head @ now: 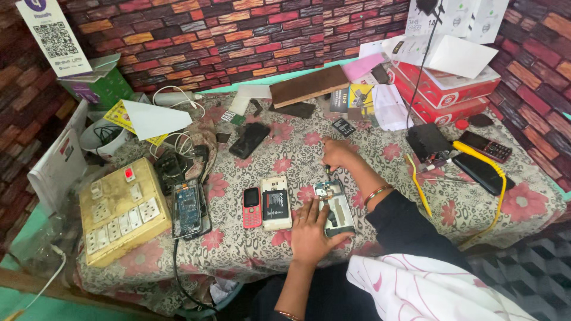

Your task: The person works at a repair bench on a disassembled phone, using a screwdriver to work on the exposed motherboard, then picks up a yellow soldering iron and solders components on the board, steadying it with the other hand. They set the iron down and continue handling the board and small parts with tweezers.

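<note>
An opened phone (336, 205) with its back off lies on the flowered tablecloth (285, 148) near the front middle. My left hand (309, 229) rests flat on its near left side, holding it down. My right hand (339, 153) is closed on a small screwdriver (326, 171), whose tip points down at the phone's top end. A bangle sits on my right wrist.
Left of the phone lie a white phone with a black battery (276, 202), a red keypad phone (251, 207) and a bare circuit-board phone (189, 209). A yellowed switchboard (122, 208) sits far left. Red boxes (446, 89), dark phones (483, 172) and a yellow cable (493, 169) fill the right.
</note>
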Available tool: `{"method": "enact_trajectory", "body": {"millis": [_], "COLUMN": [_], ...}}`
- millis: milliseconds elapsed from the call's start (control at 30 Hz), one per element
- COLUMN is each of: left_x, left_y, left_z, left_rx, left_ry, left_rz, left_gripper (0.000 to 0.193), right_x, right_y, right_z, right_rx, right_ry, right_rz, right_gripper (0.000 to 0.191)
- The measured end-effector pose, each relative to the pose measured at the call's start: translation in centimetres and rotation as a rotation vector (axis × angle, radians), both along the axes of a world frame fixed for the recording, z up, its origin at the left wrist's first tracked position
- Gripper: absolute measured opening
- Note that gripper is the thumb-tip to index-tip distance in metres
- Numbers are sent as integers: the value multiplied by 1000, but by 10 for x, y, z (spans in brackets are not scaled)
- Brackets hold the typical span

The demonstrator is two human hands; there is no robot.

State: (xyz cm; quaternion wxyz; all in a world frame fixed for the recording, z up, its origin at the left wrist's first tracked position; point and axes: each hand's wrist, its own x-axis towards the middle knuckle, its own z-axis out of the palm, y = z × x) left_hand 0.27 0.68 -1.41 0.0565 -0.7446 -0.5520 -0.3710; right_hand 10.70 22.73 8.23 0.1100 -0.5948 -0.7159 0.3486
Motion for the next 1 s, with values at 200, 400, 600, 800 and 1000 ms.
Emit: {"method": "enact_trajectory", "body": {"millis": [200,400,600,800,1000], "left_x": [0,1,2,2,2], "left_y": [0,0,1,-2,0], "left_z": [-1,0,5,5,4], "left_rx": [9,7,-6,23,30], "left_ry": [-4,-2,9,-16,-6], "left_rz": [5,9,26,18,20], "left_gripper": [92,91,90,87,88], "right_x": [3,3,-1,9,17], "right_y": [0,-8,-52,-38,-26], "right_z": [-3,-7,-32,-19,-17], "right_rx": [12,175,773,67,282], "right_ry": [27,-153,-21,177,508], "right_rz": [41,44,144,-107,-102], "right_gripper": [77,77,81,72,63]}}
